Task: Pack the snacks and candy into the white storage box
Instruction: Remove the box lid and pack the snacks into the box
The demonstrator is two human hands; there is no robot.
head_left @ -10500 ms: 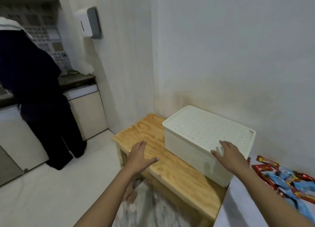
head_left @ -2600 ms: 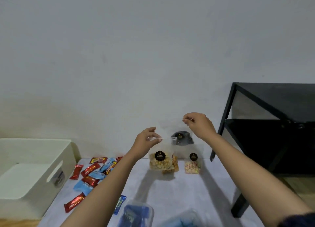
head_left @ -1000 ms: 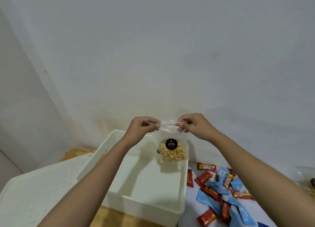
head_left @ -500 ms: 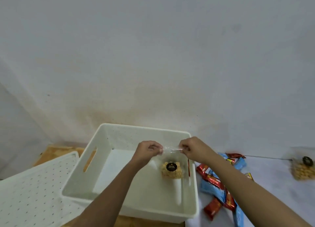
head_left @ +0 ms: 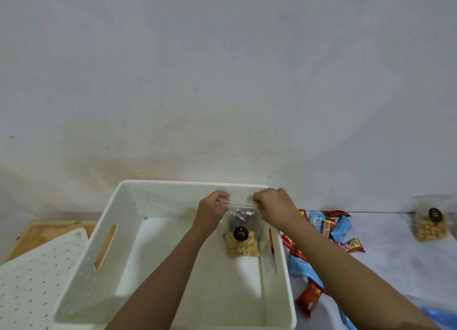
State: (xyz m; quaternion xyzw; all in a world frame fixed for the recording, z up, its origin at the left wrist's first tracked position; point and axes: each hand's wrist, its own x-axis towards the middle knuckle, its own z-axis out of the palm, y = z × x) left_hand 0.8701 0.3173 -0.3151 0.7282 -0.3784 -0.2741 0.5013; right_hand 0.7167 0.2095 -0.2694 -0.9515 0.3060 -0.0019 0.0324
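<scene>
Head view: my left hand [head_left: 214,207] and right hand [head_left: 271,204] each pinch a top corner of the clear snack bag [head_left: 241,233], which hangs upright between and below them inside the white storage box [head_left: 138,230], near its right wall. Whether its bottom touches the floor is unclear. Wrapped candies [head_left: 329,227] lie right of my right hand, partly hidden by my forearm.

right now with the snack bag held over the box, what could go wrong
The clear snack bag hangs upright from both hands, left hand and right hand, near the white storage box's right wall. Let go, it may topple over. The wrapped candies lie close outside that wall and a forearm could sweep them.
</scene>
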